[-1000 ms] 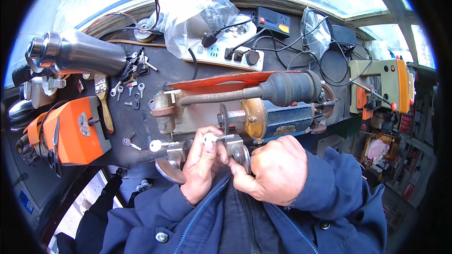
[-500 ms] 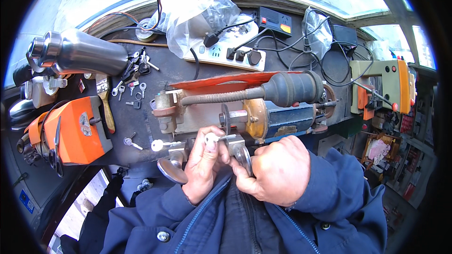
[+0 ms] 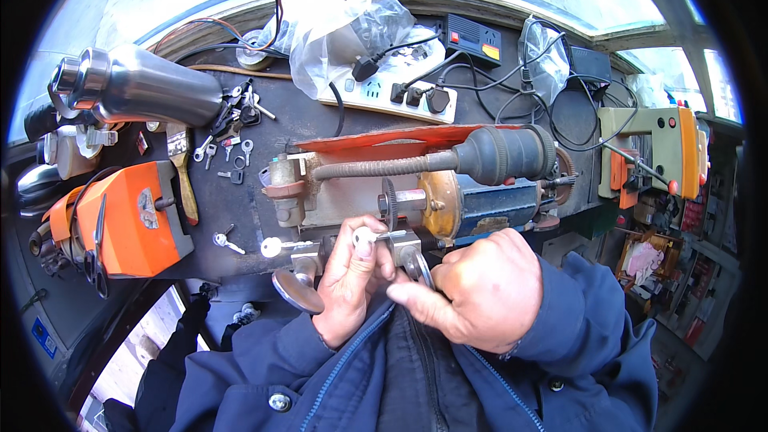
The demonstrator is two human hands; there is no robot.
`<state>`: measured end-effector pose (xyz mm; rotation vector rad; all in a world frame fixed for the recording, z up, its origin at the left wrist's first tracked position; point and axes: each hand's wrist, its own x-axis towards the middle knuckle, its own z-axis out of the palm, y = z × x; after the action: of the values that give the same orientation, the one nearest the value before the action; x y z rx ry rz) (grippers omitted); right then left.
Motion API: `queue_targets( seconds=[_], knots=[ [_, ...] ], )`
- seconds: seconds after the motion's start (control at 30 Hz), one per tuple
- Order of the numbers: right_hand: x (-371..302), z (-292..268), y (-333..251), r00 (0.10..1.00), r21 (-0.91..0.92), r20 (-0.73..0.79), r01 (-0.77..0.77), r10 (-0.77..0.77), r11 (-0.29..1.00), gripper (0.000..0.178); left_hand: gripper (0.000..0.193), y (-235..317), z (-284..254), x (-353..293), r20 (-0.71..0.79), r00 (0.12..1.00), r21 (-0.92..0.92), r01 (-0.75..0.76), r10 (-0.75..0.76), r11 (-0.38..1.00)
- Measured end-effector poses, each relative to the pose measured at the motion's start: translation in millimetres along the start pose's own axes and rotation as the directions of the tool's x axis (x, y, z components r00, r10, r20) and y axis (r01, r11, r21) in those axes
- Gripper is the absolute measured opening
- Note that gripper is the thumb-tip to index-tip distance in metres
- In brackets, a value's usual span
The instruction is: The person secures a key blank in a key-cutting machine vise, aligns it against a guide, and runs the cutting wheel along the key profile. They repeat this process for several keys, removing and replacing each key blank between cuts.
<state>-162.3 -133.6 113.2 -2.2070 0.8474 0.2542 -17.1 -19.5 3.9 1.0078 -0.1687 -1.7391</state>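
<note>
A key-cutting machine (image 3: 448,192) with a black motor, a flexible shaft and a toothed cutter wheel (image 3: 390,202) sits on the dark bench. My left hand (image 3: 348,276) pinches a small silver key (image 3: 368,236) at the machine's front vise, just below the cutter. My right hand (image 3: 480,288) is closed around a round clamp knob (image 3: 414,262) on the vise, thumb pointing left. A second key (image 3: 272,246) is clamped on the left side of the carriage, next to a rounded metal handle (image 3: 298,290).
An orange case (image 3: 128,220) with scissors lies at left, a steel flask (image 3: 140,88) behind it. Loose keys (image 3: 228,140) and a brush (image 3: 184,172) lie between. A white power strip (image 3: 388,96), plastic bag and cables fill the back; a green drill press (image 3: 648,148) stands right.
My left fingers have shifted slightly on the key at the vise; my right hand stays on the knob. Nothing else has moved.
</note>
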Motion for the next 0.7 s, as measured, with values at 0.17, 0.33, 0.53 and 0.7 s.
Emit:
queue_targets(
  seconds=[0.17,0.33,0.53,0.7],
  knots=[
    [4.0,17.2,3.7,0.909,0.746,0.332,-0.417,0.252,0.519,0.046,0.033,-0.1,-1.6,-0.4,0.011,1.000,-0.013,0.006,-0.006,1.000],
    [-3.7,35.9,-10.8,0.823,0.883,0.469,-0.449,0.321,-0.140,0.045,0.033,0.9,-2.0,-0.6,0.046,0.999,-0.062,0.018,-0.016,0.998],
    [-2.4,30.9,0.6,0.839,0.860,0.496,-0.510,0.225,0.003,0.045,0.037,0.2,-4.8,-2.5,0.063,0.998,-0.023,-0.003,0.005,1.000],
    [-2.8,32.6,1.9,0.850,0.865,0.482,-0.500,0.212,0.040,0.051,0.049,0.4,-5.5,-4.2,0.020,1.000,0.078,-0.001,0.000,0.997]
  ],
)
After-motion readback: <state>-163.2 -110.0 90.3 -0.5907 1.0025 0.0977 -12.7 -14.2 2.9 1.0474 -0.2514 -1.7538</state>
